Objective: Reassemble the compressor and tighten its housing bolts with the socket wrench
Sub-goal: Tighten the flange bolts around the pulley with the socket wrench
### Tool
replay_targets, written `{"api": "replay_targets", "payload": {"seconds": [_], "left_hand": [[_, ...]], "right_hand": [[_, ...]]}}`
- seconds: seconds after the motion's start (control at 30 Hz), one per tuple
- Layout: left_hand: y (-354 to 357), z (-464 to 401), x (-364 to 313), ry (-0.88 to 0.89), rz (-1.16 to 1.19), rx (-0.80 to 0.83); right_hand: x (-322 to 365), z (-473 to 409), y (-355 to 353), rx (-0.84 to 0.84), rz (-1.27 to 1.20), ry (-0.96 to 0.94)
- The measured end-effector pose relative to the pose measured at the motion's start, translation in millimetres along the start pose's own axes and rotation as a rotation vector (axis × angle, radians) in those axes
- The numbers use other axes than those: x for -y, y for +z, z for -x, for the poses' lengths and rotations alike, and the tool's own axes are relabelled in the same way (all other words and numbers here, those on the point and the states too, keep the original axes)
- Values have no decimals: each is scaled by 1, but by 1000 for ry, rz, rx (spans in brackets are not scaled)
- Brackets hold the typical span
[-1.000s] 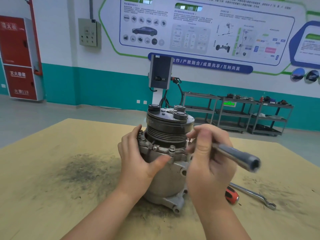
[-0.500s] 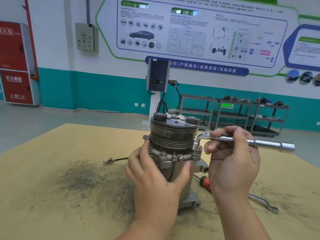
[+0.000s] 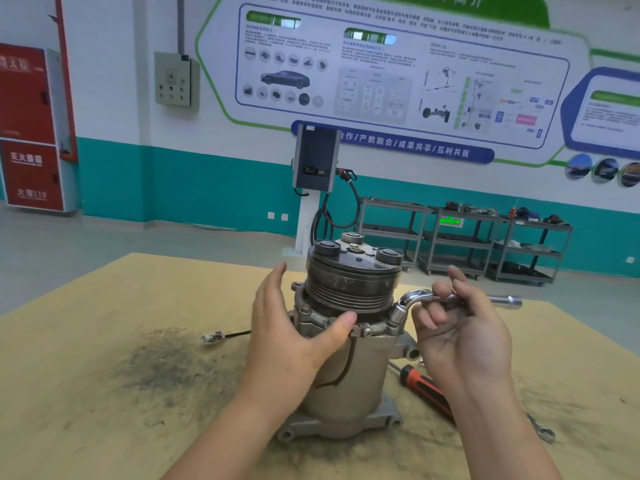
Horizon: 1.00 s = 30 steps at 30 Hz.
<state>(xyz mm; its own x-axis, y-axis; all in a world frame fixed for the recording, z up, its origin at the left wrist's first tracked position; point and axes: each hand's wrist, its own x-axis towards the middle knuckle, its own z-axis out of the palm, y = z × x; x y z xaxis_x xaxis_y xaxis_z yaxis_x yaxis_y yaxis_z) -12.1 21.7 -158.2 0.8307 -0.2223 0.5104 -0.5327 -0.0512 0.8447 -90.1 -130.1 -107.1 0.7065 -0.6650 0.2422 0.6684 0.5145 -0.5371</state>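
The compressor (image 3: 348, 344) stands upright on the counter (image 3: 104, 393), braced by the left hand (image 3: 294, 336) with a wide, straight-fingered grip so the right hand (image 3: 460, 330), curled around the socket wrench (image 3: 415, 297), can turn a housing bolt.

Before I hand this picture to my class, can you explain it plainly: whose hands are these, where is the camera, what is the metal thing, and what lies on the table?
The camera sits on a person's head, looking forward and down at their own two bare hands. Standing upright on the tan table is a car air-conditioning compressor. The left hand steadies its body, thumb against the bolted flange. The fingers of the right hand curl round an L-shaped socket wrench, whose bent end points down onto a housing bolt. Lying to the right are a screwdriver with a red and black handle and a ring spanner. A small connector on a wire lies to the left.
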Motion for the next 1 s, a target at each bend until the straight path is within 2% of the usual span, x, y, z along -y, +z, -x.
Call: {"api": "replay_targets", "payload": {"seconds": [0.1, 0.27, 0.33, 0.4, 0.5, 0.6, 0.67, 0.73, 0.8, 0.9, 1.0], "left_hand": [[-4, -5, 4, -35, 93, 171], [-3, -6, 5, -57, 176, 187], [-3, -5, 6, -73, 217, 184], [-2, -4, 6, -75, 245, 184], [-1, -5, 7, -61, 266, 180], [1, -4, 8, -31, 262, 154], [0, -4, 7, -18, 255, 136], [1, -4, 6, -3, 255, 116], [3, -4, 7, 27, 275, 110], [4, -4, 9, 72, 330, 130], [4, -3, 11, 112, 358, 139]], "right_hand": [[5, -4, 6, 34, 80, 32], [18, -19, 18, 89, 286, 241], [18, -16, 16, 107, 246, 276], [17, -10, 11, 92, 166, 226], [13, 0, 0, 77, 151, 55], [8, 13, -11, 131, 319, -242], [4, 25, -17, 239, 544, -548], [0, 31, -18, 399, 887, -880], [-3, 32, -15, 573, 1157, -1105], [-7, 24, -2, 767, 1317, -1284], [-5, 12, 9, 867, 1390, -1401]]}}
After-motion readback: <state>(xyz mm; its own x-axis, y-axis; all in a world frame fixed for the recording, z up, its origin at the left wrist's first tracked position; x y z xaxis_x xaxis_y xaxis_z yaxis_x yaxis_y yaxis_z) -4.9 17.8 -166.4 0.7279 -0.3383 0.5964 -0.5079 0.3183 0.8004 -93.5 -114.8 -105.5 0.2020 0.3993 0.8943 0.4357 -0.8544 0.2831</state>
